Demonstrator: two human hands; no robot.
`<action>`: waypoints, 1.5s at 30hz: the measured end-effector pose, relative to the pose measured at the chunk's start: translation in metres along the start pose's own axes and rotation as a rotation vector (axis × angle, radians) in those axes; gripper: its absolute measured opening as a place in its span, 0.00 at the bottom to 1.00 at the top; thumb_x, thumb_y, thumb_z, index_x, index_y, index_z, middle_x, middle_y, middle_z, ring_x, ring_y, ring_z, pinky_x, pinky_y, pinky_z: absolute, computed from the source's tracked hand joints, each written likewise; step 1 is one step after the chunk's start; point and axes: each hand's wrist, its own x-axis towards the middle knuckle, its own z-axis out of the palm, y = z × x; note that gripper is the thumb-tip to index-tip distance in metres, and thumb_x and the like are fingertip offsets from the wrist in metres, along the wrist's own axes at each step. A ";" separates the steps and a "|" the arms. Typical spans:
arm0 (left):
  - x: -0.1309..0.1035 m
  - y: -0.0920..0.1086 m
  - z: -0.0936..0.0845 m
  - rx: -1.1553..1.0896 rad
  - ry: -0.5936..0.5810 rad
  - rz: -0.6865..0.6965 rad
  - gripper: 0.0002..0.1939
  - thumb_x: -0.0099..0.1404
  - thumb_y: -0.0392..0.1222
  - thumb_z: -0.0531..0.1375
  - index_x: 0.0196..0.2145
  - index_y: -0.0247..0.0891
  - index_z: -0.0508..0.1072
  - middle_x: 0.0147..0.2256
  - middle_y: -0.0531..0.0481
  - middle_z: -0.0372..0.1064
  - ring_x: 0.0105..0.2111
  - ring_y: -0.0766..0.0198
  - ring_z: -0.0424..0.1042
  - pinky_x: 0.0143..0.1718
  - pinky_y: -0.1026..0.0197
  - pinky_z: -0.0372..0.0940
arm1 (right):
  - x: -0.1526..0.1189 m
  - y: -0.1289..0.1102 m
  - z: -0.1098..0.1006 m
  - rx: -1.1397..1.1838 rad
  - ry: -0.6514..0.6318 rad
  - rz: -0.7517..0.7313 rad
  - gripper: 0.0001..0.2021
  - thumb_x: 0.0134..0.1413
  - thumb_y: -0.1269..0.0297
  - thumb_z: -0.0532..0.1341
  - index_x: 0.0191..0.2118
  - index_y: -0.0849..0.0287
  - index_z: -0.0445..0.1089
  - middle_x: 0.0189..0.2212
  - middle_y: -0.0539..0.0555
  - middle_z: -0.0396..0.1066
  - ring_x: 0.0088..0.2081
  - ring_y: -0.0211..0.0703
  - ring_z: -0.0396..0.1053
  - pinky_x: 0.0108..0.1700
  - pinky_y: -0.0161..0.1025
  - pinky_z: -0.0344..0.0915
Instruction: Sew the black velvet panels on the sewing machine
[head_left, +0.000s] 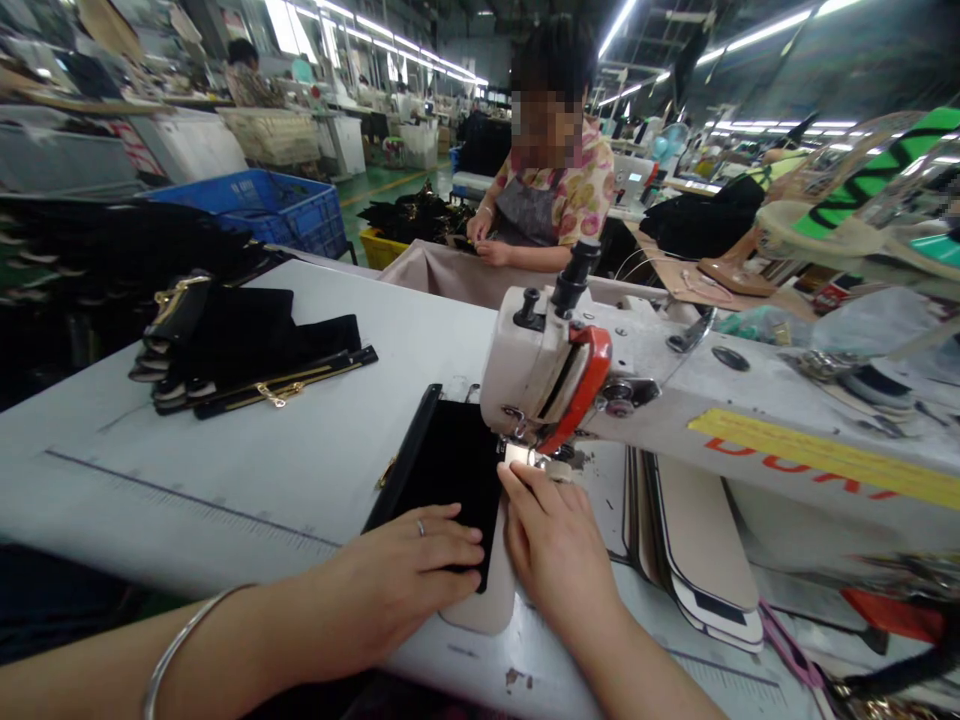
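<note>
A black fabric piece with a dark zipper strip along its left side lies on a beige panel under the head of a white sewing machine. My left hand, with a ring on one finger, rests flat on the lower part of the black fabric, fingers spread. At the panel's right edge lies my right hand, its fingertips close to the presser foot, its fingers extended. The underside of both palms is hidden.
Black zippered pieces are piled on the table's left. Beige panels stack right of the needle, beside pink scissors. Across the table sits a person. A blue crate stands behind at the left.
</note>
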 end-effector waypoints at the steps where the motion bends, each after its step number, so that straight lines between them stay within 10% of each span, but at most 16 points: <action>1: 0.001 -0.004 0.002 -0.001 0.020 0.009 0.20 0.65 0.27 0.53 0.53 0.36 0.70 0.53 0.44 0.71 0.60 0.57 0.64 0.67 0.48 0.51 | 0.000 0.000 0.000 0.003 -0.003 -0.001 0.23 0.62 0.72 0.53 0.62 0.59 0.61 0.55 0.58 0.67 0.50 0.53 0.64 0.51 0.51 0.61; 23: 0.049 -0.073 0.003 0.109 0.112 -0.081 0.12 0.70 0.31 0.54 0.44 0.37 0.75 0.50 0.49 0.74 0.54 0.61 0.69 0.61 0.57 0.59 | 0.000 0.001 -0.002 0.021 -0.049 0.001 0.24 0.62 0.72 0.53 0.64 0.59 0.59 0.58 0.57 0.65 0.51 0.54 0.62 0.51 0.50 0.61; 45: 0.070 -0.090 -0.001 0.110 0.231 -0.203 0.15 0.66 0.27 0.55 0.40 0.40 0.79 0.46 0.50 0.75 0.48 0.61 0.73 0.52 0.62 0.67 | 0.005 0.001 0.001 -0.048 -0.058 0.020 0.25 0.62 0.72 0.52 0.64 0.62 0.59 0.59 0.59 0.64 0.49 0.54 0.64 0.47 0.51 0.62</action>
